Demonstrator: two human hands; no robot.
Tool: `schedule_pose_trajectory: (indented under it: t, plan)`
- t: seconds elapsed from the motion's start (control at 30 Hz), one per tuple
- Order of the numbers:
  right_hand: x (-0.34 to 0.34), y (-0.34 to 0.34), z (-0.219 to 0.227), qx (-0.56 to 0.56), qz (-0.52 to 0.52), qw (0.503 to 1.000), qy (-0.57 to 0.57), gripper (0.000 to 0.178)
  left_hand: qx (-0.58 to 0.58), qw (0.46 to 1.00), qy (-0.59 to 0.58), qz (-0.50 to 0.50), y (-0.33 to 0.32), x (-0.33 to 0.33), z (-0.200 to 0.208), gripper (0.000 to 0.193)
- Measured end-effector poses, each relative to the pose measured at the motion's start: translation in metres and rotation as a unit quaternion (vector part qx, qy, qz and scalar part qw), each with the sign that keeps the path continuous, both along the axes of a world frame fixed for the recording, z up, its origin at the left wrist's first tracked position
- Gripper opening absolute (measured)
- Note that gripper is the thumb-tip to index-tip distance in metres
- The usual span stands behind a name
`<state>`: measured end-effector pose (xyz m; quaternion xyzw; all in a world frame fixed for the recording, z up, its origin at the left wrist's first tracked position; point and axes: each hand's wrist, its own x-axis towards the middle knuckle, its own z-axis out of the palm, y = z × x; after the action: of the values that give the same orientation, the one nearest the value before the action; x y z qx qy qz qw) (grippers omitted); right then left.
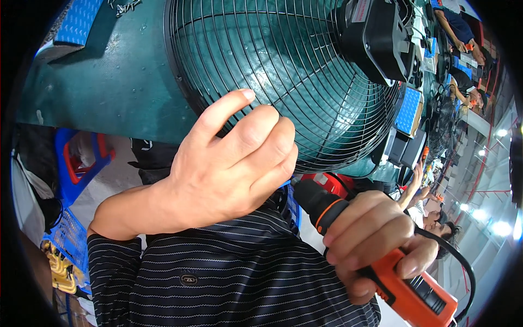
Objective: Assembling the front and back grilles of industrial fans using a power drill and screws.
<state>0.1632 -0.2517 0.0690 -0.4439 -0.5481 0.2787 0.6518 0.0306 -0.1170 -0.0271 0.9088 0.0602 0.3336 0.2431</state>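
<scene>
A round black wire fan grille (261, 49) lies on the green table with a black motor housing (376, 49) at its centre, upper right. My left hand (234, 158) rests at the near edge of the grille, its fingers curled over the wires and the index finger reaching further out; the fingertips are partly hidden. In my right hand (376, 234) is an orange and black corded power screwdriver (419, 294), gripped around its body. Its black chuck (313, 199) points up and left, below the grille's near rim and apart from it.
Loose screws (128, 6) lie on the green table (98, 103) near a blue patterned box (79, 24). Another blue box (408, 111) stands right of the grille. A blue and red stool (73, 163) and blue crate (68, 240) are below left. Other people (430, 218) work along the right.
</scene>
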Motion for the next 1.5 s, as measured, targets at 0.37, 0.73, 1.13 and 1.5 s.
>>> schedule_pose_trajectory:
  t: [0.37, 0.73, 1.13, 1.5]
  plan:
    - [0.031, 0.015, 0.006, 0.003, 0.277, 0.958, 0.079, 0.02, 0.009, 1.0, 0.006, -0.025, 0.006, -0.004, -0.001, 0.034]
    - [0.051, -0.132, -0.004, 0.022, -0.365, 0.902, 0.231, 0.036, 0.068, 0.984, 0.131, -0.098, 0.083, 0.005, 0.054, 0.081]
    - [0.025, -0.133, -0.038, -0.236, -0.338, 0.826, 0.384, 0.029, 0.272, 0.936, 0.123, -0.185, 0.066, 0.026, 0.081, 0.063]
    - [0.118, -0.135, -0.047, -0.121, -0.359, 0.839, 0.391, 0.033, 0.273, 0.953, 0.082, -0.1, -0.04, 0.058, 0.076, 0.071]
